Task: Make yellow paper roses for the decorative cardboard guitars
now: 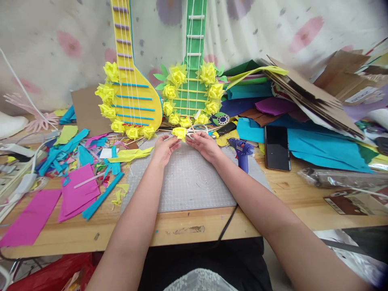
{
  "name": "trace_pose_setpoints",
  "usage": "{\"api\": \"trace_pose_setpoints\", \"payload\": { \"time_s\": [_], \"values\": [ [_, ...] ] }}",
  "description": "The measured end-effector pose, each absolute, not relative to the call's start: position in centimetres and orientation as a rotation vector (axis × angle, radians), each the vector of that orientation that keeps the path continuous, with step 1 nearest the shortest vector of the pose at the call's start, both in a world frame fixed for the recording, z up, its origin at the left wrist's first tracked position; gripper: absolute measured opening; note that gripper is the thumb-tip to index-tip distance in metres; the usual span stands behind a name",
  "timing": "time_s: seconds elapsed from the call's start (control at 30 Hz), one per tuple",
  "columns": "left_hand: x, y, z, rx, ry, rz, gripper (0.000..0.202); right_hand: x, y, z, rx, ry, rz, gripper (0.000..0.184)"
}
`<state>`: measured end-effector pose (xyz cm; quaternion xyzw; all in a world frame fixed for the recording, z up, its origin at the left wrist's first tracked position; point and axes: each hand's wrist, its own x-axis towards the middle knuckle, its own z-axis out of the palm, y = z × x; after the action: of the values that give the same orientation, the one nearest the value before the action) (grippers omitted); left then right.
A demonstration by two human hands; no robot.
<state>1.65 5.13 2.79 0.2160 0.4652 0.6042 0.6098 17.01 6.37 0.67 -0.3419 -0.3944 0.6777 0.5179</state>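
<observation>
Over the far edge of the grey cutting mat (194,190), my left hand (165,149) pinches a yellow paper flower (179,132) by its left side. Close on the other side, my right hand (203,146) has its fingertips closed around a thin wooden stick (192,125) that points up and away. Just behind both hands stands a green paper guitar (190,87) ringed with similar yellow flowers. Left of it leans a yellow paper guitar (139,103) with blue strips and flowers along its edge. A pale ring-like handle (201,128) shows partly behind my right fingers.
A blue glue gun (242,152) stands right of the mat, its cord near the table edge. Beyond it lies a black phone (277,147). Crepe paper (324,141) and cardboard (315,97) pile up at right. Paper scraps (81,155) and pink sheets (79,194) cover the left.
</observation>
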Motion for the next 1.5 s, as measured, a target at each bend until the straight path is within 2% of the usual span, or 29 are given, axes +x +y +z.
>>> {"api": "trace_pose_setpoints", "payload": {
  "time_s": [0.13, 0.33, 0.53, 0.8, 1.13, 1.37, 1.5],
  "values": [
    [1.9, 4.7, 2.8, 0.536, 1.074, 1.208, 0.035, 17.4, 6.3, 0.8, -0.739, -0.943, 1.727, 0.035],
    [1.2, 4.9, 2.4, 0.525, 1.005, 1.067, 0.020, 17.3, 6.0, 0.8, -0.756, -1.038, 1.731, 0.031],
    [1.7, 5.1, 2.0, 0.525, 0.969, 1.132, 0.007, 17.2, 6.4, 0.5, -0.796, -1.037, 1.609, 0.028],
    [4.9, 4.2, 1.1, 0.830, 1.109, 1.453, 0.030, 17.5, 7.0, 0.2, -0.768, -0.800, 1.570, 0.024],
    [4.8, 4.4, 0.0, 1.232, 1.211, 1.556, 0.033, 17.2, 7.0, 0.3, -0.644, -0.687, 1.652, 0.022],
    [4.8, 4.2, 0.3, 1.331, 1.383, 1.590, 0.036, 16.8, 6.7, 0.2, -0.618, -0.720, 1.657, 0.025],
    [4.4, 4.5, 0.1, 1.304, 1.459, 1.650, 0.031, 16.4, 6.3, 0.2, -0.659, -0.798, 1.667, 0.026]
  ]
}}
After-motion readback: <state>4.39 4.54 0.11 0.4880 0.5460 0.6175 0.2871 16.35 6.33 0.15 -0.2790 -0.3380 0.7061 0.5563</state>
